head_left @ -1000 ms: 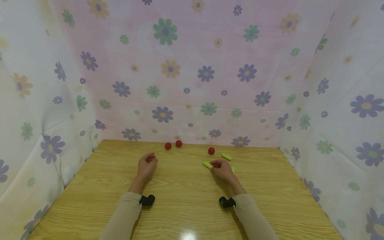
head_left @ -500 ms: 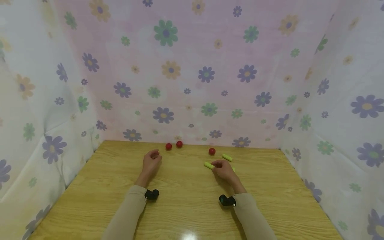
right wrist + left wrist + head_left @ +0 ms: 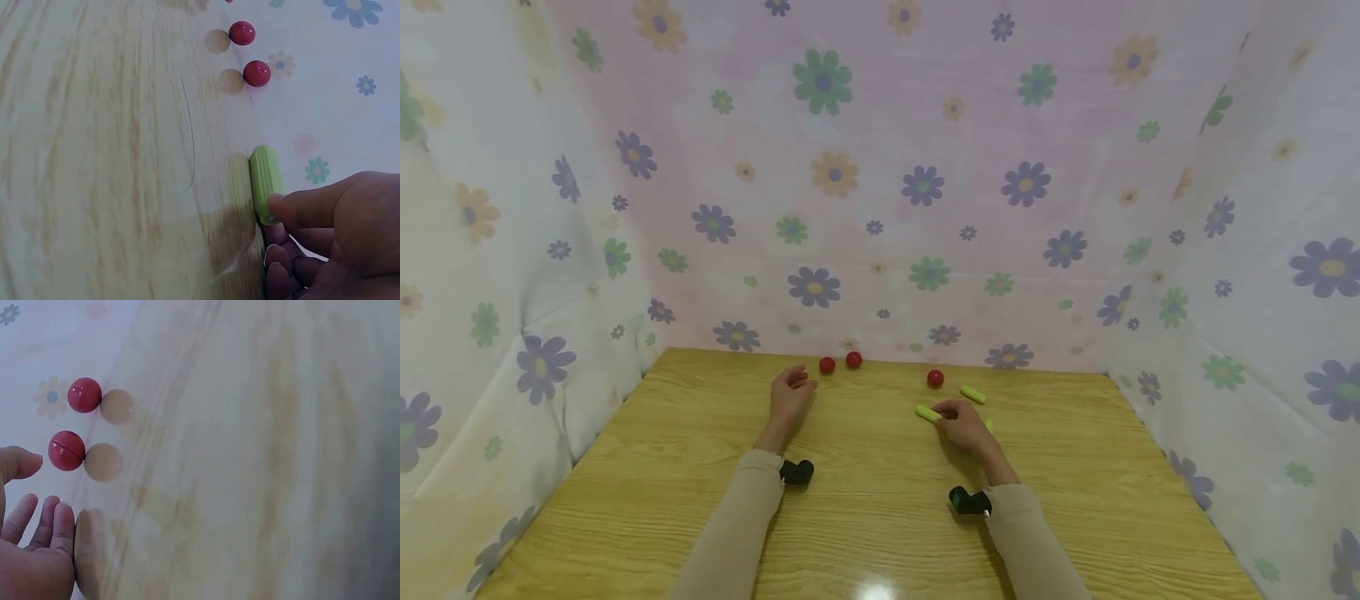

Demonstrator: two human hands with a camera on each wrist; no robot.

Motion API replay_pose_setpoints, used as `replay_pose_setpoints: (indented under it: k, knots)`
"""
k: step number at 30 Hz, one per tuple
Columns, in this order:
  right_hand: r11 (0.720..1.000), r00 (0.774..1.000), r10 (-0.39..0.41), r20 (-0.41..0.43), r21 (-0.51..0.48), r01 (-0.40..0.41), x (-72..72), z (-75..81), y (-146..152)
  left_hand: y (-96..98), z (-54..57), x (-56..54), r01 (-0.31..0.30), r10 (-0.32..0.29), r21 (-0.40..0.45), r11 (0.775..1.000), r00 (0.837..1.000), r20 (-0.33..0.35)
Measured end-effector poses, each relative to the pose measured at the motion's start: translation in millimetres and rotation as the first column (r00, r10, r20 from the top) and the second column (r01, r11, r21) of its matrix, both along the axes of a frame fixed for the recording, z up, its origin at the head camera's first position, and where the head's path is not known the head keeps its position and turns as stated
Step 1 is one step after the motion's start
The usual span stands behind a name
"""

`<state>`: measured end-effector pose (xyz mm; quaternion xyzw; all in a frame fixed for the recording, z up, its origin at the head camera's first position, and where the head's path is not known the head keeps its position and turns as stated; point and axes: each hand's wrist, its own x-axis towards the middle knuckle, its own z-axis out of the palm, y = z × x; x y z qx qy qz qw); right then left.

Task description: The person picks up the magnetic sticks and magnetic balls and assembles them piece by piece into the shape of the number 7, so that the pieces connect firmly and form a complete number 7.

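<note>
My right hand [image 3: 964,425] pinches the near end of a light green ribbed stick [image 3: 267,181] between thumb and fingers; the stick lies on the table. In the head view a second green stick [image 3: 973,394] lies just beyond that hand, and a third green piece [image 3: 988,426] is mostly hidden behind it. My left hand [image 3: 792,396] holds nothing, its thumb apart from its loosely bent fingers. Ahead of it sit two shiny red balls, one [image 3: 66,450] with a groove round it, the other [image 3: 84,395] farther off.
Another red ball [image 3: 935,378] sits between the far edge and the right hand's stick. The wood-grain table [image 3: 865,500] ends at a flower-print cloth [image 3: 880,250], which also hangs at both sides. Black wrist cameras [image 3: 797,472] are strapped to both wrists.
My left hand has moved right and forward, closer to the two red balls. The right hand and its green stick have stayed almost in place.
</note>
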<state>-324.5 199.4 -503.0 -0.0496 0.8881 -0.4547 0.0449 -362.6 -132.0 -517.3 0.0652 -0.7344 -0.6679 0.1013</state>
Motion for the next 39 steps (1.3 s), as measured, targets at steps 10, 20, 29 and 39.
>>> replay_pose_setpoints:
  k: [10, 20, 29, 39]
  knots:
    - [1.000, 1.000, 0.031, -0.004, -0.005, -0.031, 1.1, -1.7, 0, 1.3, 4.6, -8.7, 0.020, -0.020, 0.010, 1.000, 0.999, 0.049]
    - [1.000, 0.999, 0.024, -0.036, -0.012, -0.024, 2.0, -5.7, 1, 7.3, 10.8, -17.7, 0.032, -0.034, 0.033, 0.999, 0.997, 0.069]
    - [1.000, 0.999, 0.027, -0.044, -0.015, -0.028, 3.6, -3.0, -2, 13.9, 6.3, -31.2, 0.053, -0.053, 0.003, 0.999, 0.995, 0.087]
    - [0.998, 0.997, 0.048, -0.056, 0.033, -0.046, 5.7, 2.1, -8, 22.3, 0.4, -41.5, 0.089, -0.091, -0.227, 0.970, 0.996, 0.002]
